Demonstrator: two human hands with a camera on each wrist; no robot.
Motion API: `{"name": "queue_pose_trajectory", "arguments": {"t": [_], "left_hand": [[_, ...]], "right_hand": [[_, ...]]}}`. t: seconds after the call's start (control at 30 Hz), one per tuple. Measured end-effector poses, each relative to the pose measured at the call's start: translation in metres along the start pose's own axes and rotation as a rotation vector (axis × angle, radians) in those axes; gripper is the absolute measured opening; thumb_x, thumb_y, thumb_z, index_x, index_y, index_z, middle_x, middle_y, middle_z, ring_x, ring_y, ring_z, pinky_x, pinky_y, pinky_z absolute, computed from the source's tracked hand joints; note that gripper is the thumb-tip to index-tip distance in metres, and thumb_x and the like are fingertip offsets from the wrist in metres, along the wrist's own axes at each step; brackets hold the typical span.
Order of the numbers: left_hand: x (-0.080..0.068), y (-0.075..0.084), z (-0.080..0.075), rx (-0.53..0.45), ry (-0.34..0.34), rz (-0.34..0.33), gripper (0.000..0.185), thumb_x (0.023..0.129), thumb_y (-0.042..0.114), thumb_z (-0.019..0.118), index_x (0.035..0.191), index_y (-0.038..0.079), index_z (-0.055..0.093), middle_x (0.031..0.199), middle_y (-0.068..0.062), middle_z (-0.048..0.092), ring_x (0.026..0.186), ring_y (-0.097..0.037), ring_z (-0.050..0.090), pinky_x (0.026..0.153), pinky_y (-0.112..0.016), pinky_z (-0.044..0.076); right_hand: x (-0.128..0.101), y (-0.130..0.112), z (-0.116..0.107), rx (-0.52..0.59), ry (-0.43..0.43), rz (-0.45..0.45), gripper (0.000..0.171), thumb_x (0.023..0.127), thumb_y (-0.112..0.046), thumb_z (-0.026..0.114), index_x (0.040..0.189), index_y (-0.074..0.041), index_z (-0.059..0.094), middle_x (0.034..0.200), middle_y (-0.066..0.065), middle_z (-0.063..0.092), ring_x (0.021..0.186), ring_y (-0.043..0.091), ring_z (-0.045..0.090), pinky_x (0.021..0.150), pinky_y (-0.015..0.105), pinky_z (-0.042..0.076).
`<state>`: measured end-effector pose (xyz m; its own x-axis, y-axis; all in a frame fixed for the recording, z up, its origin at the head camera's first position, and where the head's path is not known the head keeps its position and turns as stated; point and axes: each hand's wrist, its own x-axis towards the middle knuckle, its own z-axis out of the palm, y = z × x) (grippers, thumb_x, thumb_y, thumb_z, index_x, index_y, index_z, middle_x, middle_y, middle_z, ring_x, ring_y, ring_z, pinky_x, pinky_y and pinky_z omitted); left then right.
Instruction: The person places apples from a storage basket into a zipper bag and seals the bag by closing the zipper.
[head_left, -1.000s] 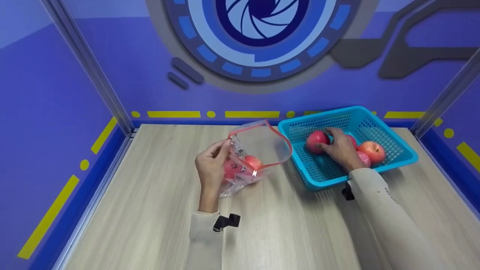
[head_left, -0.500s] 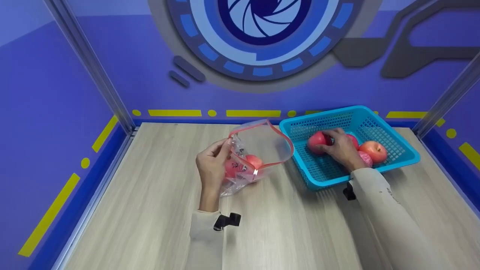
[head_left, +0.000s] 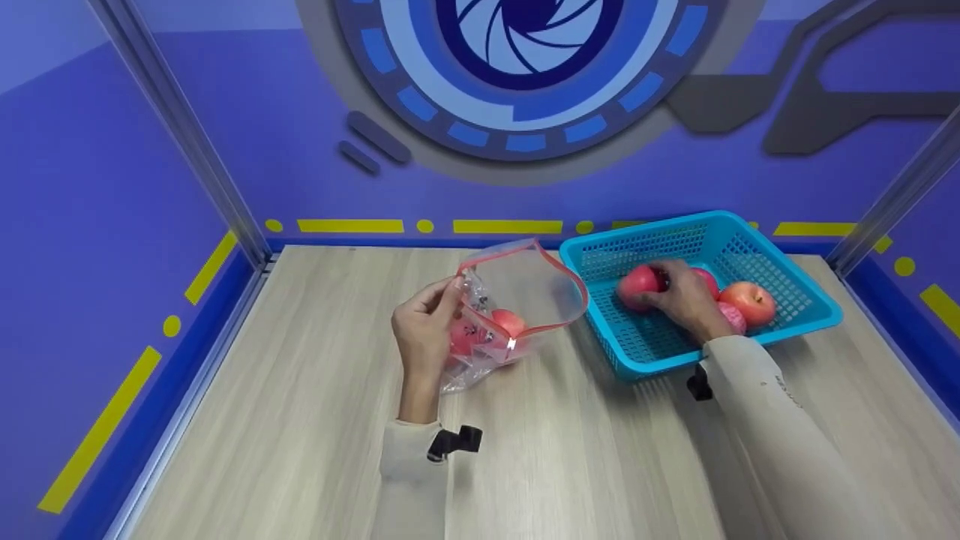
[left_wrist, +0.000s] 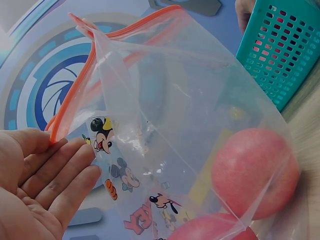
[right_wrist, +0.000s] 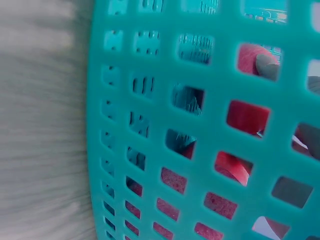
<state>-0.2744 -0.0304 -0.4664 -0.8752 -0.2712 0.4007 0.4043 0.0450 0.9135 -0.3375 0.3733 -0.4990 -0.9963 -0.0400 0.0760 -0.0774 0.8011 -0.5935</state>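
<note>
My left hand [head_left: 424,326] pinches the red zip edge of a clear zip bag [head_left: 551,292] between thumb and fingers, and the bag's mouth gapes. Cartoon figures are printed on the bag [left_wrist: 145,125] in the left wrist view. Two red apples lie low inside it; one apple [left_wrist: 256,175] shows clearly. Inside a blue basket [head_left: 636,369], my right hand [head_left: 688,300] grips a red apple [head_left: 636,289], thumb and fingers on its right side. A dark hollow shows on that apple near the fingers. The right wrist view is mostly blocked by the basket's perforated wall [right_wrist: 160,115].
Beside my right hand in the basket lie a large red-yellow apple [head_left: 750,304], a pink textured fruit [head_left: 733,318] and another red one [head_left: 706,280], partly hidden. The wooden table [head_left: 300,390] meets blue panels [head_left: 300,180] behind and at the sides.
The apple in my right hand has turned, bringing its dark hollow into view, and has shifted slightly right. My left hand and the bag stay nearly still.
</note>
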Motion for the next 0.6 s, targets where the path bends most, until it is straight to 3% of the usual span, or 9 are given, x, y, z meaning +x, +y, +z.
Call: {"name": "queue_pose_trajectory", "arguments": {"t": [0.33,0.6], "left_hand": [[-0.0008,0.0017,-0.001,-0.023,0.005,-0.006,0.016,0.098,0.015,0.08,0.106,0.001,0.083,0.089,-0.009,0.078,0.077,-0.023,0.072,0.072,-0.04,0.064],[-0.0019,0.0026,-0.0013,-0.011,0.003,-0.007,0.017,0.099,0.016,0.079,0.108,0.002,0.083,0.09,-0.008,0.079,0.077,-0.025,0.072,0.073,-0.045,0.064]], "right_hand": [[-0.0016,0.0006,-0.0021,0.029,-0.015,0.009,0.067,0.098,-0.019,0.078,0.153,0.003,0.047,0.149,0.032,0.051,0.133,0.05,0.049,0.11,0.067,0.043],[-0.0024,0.0002,-0.0026,0.029,-0.001,0.003,0.059,0.102,-0.02,0.075,0.151,0.003,0.051,0.147,0.03,0.055,0.133,0.048,0.051,0.11,0.063,0.045]]}}
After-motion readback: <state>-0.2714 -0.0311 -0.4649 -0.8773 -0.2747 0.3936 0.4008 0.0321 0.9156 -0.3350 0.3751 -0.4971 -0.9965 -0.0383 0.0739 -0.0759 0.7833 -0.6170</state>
